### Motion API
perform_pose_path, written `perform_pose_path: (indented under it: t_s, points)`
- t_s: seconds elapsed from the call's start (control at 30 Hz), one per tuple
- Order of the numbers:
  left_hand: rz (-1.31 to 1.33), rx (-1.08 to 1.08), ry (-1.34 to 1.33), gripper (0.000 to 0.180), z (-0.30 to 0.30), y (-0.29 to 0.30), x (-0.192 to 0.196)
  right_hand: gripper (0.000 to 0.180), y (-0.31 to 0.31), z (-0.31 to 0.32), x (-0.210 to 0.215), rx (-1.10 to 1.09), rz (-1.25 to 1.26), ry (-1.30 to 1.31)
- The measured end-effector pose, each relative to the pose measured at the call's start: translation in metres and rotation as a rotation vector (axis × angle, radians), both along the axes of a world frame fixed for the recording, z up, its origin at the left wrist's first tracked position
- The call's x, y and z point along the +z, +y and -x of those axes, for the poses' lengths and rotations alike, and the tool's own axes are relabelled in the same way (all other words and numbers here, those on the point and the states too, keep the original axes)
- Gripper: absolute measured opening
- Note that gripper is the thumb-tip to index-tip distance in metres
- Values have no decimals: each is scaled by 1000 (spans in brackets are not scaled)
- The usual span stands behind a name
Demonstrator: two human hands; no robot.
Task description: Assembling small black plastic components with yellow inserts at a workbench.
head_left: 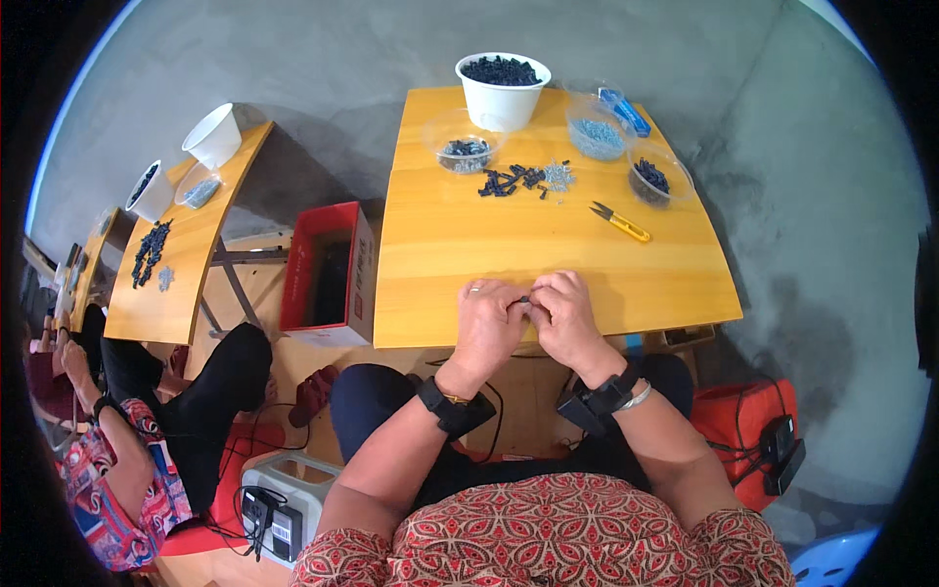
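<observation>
While the left hand (491,321) and the right hand (565,315) are meeting above the near edge of the wooden table (440,249), both are pinching a small dark piece (525,300); yellow-handled snips (620,222) are lying right of the table's middle.

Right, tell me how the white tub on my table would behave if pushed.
The white tub looks full of small black pieces, so it may feel weighty. Tapering toward its base, it might tip if pushed near the rim.

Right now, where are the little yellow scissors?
In the head view, the yellow scissors lie right of centre on the table, beyond the right hand, below-left of the clear bowl with dark pieces.
</observation>
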State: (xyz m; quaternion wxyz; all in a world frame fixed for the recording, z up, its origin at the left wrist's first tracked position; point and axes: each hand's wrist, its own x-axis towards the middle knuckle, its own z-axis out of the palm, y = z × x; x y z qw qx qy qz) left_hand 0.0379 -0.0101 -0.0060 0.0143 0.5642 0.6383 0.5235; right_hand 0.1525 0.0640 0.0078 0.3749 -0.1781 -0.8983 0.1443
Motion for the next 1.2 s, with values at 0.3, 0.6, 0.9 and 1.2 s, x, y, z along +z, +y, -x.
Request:
perform_pose_path:
  t_s: [0.3,0.6,0.9,1.2]
  points:
    - [98,43,163,6,-7,-12,12,16,19,30,9,-40,222,246]
    - [50,61,168,2,-7,-10,10,11,23,48,-7,-109,67,99]
    - [96,75,133,5,-9,-7,6,7,23,49,-8,-150,51,45]
    - [79,91,164,6,-12,-12,10,5,19,47,-3,-192,11,-61]
